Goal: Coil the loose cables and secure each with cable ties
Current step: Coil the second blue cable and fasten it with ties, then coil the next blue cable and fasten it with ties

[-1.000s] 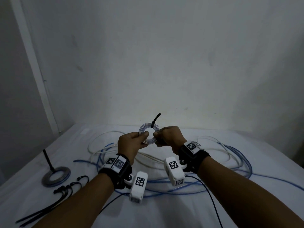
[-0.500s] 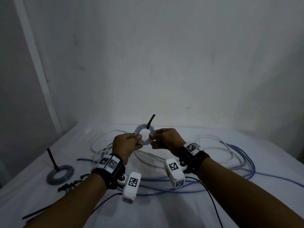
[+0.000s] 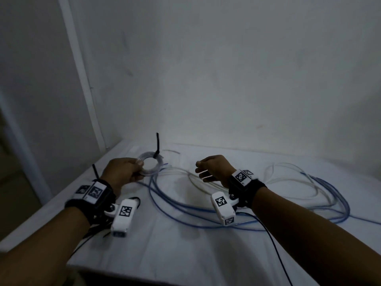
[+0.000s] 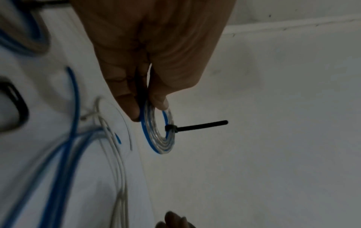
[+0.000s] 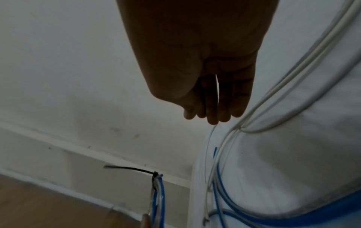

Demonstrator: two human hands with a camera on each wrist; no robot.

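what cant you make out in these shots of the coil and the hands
- Left hand: head view hides its fingertips behind the small clear-and-blue coiled cable; the left wrist view shows the pinch.
- Black cable tie: whether it is locked tight is too small to tell.
- Right hand: dark in the right wrist view.
- Loose blue and white cables: their ends run off frame.

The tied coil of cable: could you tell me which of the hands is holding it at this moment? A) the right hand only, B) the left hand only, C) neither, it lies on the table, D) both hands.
B: the left hand pinches the tied coil alone, while the right hand is apart from it.
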